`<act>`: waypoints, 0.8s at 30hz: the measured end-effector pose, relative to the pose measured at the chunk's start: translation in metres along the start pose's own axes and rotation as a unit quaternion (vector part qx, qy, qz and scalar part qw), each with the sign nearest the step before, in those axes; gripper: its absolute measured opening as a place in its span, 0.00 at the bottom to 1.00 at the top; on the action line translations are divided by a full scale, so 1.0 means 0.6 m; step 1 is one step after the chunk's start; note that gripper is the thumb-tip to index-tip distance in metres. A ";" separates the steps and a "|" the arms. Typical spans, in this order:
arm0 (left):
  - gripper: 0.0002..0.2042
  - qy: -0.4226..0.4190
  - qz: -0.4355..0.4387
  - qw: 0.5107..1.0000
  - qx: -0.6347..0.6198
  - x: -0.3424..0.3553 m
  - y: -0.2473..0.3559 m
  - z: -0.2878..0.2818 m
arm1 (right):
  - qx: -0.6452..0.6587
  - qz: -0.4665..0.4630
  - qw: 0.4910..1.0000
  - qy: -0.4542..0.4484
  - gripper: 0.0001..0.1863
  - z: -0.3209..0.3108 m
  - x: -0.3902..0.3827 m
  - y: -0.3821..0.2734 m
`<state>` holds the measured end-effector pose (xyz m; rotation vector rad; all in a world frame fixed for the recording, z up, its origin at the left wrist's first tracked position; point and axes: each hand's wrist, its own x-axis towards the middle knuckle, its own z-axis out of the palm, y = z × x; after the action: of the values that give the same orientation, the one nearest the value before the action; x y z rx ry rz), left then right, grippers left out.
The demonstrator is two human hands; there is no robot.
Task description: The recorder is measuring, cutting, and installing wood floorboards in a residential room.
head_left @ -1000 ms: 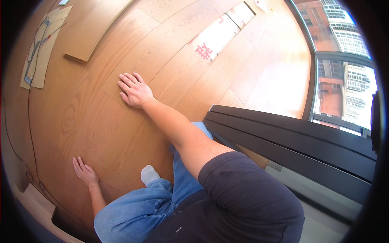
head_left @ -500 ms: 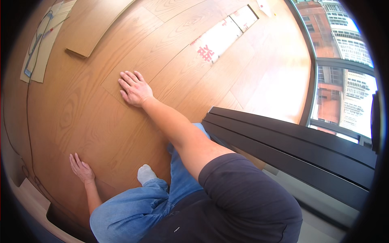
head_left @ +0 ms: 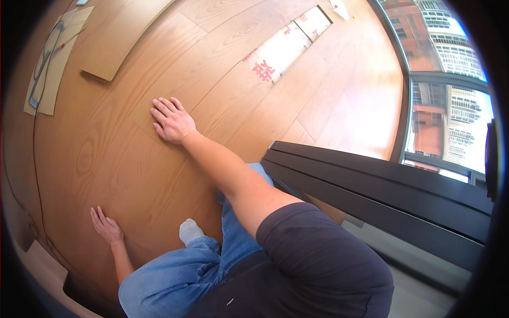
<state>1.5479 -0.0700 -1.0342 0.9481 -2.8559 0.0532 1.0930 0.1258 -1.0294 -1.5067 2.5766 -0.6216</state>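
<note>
Wood-grain floor planks spread beneath both of my hands. My right hand rests flat, palm down, close to a seam between planks, its fingers stretched out and slightly apart. Lower and to the left, my left hand lies open on the planks with its fingers extended. Neither hand holds anything. Beyond my right hand, a long gap between planks shows a white sheet with red print.
A loose plank lies at the far left. Beside it, a cardboard piece carries a blue-grey tool and a dark cable. A black slatted frame stands at my right, near tall windows. My socked foot is on the floor.
The view has shifted slightly, moving the far planks and the gap a little left in the picture. Both hands stay flat on the floor, with no clear movement over it.
</note>
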 end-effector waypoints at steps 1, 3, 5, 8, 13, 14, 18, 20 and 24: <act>0.28 0.002 -0.002 1.000 0.000 -0.001 -0.001 0.001 | 0.001 -0.001 1.000 0.000 0.28 0.000 0.000 -0.001; 0.28 0.005 -0.003 1.000 -0.001 -0.001 -0.003 0.003 | 0.002 -0.001 1.000 0.001 0.28 0.000 0.000 -0.001; 0.28 0.005 -0.005 1.000 0.004 -0.001 -0.004 0.006 | -0.002 -0.004 1.000 0.013 0.27 0.001 -0.001 0.001; 0.28 -0.010 -0.006 1.000 0.012 -0.004 -0.006 0.004 | -0.006 -0.005 1.000 0.014 0.27 -0.002 -0.001 0.000; 0.28 0.001 -0.008 1.000 0.007 -0.004 -0.002 -0.004 | 0.001 -0.008 1.000 0.017 0.27 0.005 -0.001 -0.003; 0.28 0.008 -0.003 1.000 0.006 -0.006 -0.006 -0.005 | 0.001 -0.009 1.000 0.019 0.27 0.007 0.000 -0.004; 0.28 -0.003 -0.015 1.000 -0.005 -0.005 -0.005 -0.002 | -0.004 -0.011 1.000 0.023 0.27 0.008 0.006 -0.002; 0.28 -0.007 -0.027 1.000 0.001 0.001 -0.001 -0.001 | -0.021 -0.014 0.999 0.022 0.27 0.005 0.011 0.001; 0.28 -0.010 -0.038 0.999 -0.001 0.009 0.003 0.001 | -0.035 -0.020 0.998 0.049 0.26 0.009 0.013 0.002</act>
<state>1.5426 -0.0719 -1.0339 1.0618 -2.8335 0.0330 1.0893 0.1183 -1.0337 -1.5898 2.6737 -0.6318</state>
